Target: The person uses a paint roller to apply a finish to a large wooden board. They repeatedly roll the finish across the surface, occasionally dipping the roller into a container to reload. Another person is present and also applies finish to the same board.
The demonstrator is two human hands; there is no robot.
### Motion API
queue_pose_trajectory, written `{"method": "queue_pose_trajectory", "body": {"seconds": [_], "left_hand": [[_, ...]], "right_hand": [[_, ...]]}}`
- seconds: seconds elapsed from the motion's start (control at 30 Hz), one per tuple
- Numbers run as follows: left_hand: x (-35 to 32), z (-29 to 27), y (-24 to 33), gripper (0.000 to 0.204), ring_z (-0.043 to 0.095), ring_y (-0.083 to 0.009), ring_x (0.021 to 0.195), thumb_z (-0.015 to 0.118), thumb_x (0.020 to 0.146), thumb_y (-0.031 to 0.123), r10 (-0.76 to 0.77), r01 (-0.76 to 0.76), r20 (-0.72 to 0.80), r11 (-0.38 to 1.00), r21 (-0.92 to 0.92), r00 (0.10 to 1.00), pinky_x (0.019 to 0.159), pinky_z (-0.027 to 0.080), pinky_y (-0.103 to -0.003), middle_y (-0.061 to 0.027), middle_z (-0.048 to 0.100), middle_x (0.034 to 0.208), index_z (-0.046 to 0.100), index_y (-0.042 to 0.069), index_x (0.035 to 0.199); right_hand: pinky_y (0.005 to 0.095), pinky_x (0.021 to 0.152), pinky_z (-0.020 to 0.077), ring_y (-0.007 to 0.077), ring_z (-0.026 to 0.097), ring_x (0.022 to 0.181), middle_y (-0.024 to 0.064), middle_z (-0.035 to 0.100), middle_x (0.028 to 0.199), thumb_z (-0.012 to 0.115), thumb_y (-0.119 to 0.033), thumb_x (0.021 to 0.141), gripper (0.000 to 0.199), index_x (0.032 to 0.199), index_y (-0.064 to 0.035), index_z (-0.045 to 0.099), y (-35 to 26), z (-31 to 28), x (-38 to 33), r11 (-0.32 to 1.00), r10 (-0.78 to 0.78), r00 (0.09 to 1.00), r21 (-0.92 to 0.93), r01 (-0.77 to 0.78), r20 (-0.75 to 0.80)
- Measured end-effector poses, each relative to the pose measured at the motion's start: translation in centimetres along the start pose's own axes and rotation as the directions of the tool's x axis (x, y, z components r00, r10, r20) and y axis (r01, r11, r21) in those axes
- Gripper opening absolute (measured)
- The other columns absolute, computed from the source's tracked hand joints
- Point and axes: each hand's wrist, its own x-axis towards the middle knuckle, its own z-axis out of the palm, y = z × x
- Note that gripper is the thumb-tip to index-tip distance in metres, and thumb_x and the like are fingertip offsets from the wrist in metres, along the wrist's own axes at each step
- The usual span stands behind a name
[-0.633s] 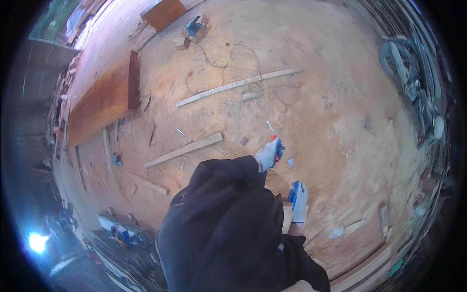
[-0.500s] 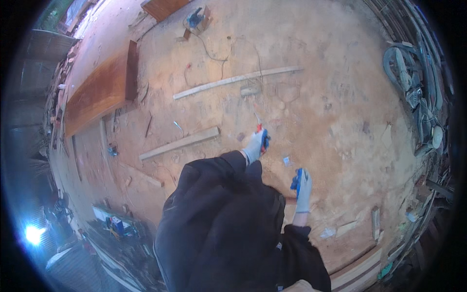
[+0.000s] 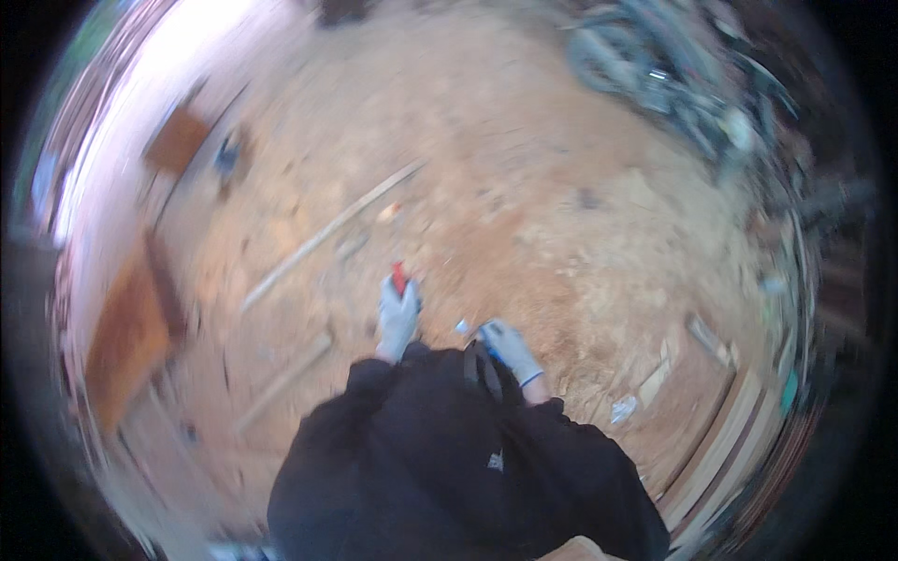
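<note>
My left hand (image 3: pixel 398 318), in a white and blue work glove, is closed around a red-handled tool (image 3: pixel 399 278) that points away from me. Blur hides the tool's working end, so its exact kind does not show. Close to the front of my dark jacket, my right hand (image 3: pixel 510 348) wears a matching glove. Its fingers are curled in beside a dark strap-like piece (image 3: pixel 482 366); what they hold, if anything, is hidden. A small pale scrap (image 3: pixel 462 326) lies on the ground between the two hands.
A long wooden strip (image 3: pixel 332 236) and a shorter timber (image 3: pixel 285 381) lie on the dirt floor to the left, near a brown wooden panel piece (image 3: pixel 131 337). A motorbike (image 3: pixel 645 79) stands far right. Stacked boards (image 3: pixel 716 458) lie near right.
The view has swung right, so the floor items sit further left and the motorbike nearer the middle. My right hand has come in toward my jacket front; the left still grips the red-handled tool.
</note>
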Motion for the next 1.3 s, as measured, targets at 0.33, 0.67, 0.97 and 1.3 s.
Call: {"method": "queue_pose_trajectory", "body": {"seconds": [0.33, 0.67, 0.97, 1.3], "left_hand": [[-2.6, 18.4, 7.8, 0.026, 0.058, -0.0214, 0.059, 0.055, 0.094, 0.028, 0.199, -0.287, 0.371, 0.937, 0.200, 0.907, 0.054, 0.044, -0.038, -0.0106, 0.060, 0.068, 0.052, 0.001, 0.092], [8.2, 29.1, 9.2, 0.031, 0.062, -0.0403, 0.072, 0.057, 0.089, 0.032, 0.028, -0.195, 0.367, 0.883, 0.426, 0.930, 0.060, 0.043, -0.048, -0.0230, 0.061, 0.075, 0.053, 0.002, 0.088], [24.1, 46.1, 17.4, 0.036, 0.062, -0.0426, 0.079, 0.055, 0.089, 0.039, 0.048, -0.391, 0.569, 0.774, 0.499, 0.821, 0.068, 0.047, -0.051, -0.0249, 0.064, 0.082, 0.056, 0.004, 0.098], [35.9, 52.3, 26.4, 0.035, 0.061, -0.0447, 0.075, 0.052, 0.091, 0.041, 0.203, -0.460, 0.517, 0.774, 0.435, 0.831, 0.065, 0.045, -0.054, -0.0248, 0.063, 0.078, 0.052, 0.006, 0.095]], "right_hand": [[0.0236, 0.050, 0.0434, 0.0092, 0.051, 0.056, 0.0011, 0.053, 0.069, 0.054, -0.033, 0.093, 0.026, 0.094, -0.0068, 0.058, 11.3, -18.6, -4.6, 0.530, 0.410, 0.897, 0.844, -0.085, -0.167], [0.0275, 0.043, 0.0447, 0.0132, 0.054, 0.049, 0.0053, 0.057, 0.065, 0.056, -0.029, 0.091, 0.024, 0.087, -0.0055, 0.060, 21.9, -27.5, 4.0, 0.398, 0.717, 0.677, 0.895, -0.204, -0.165], [0.0368, 0.066, 0.0503, 0.0260, 0.064, 0.074, 0.0132, 0.065, 0.080, 0.055, -0.030, 0.090, 0.026, 0.097, -0.0061, 0.062, 13.1, -37.4, 24.7, 0.953, 0.223, 0.951, 0.254, -0.167, -0.214], [0.0390, 0.074, 0.0497, 0.0304, 0.065, 0.082, 0.0166, 0.067, 0.089, 0.054, -0.035, 0.090, 0.036, 0.101, -0.0017, 0.063, 8.5, -50.9, 37.3, 0.973, 0.215, 0.931, 0.150, -0.177, -0.295]]}}
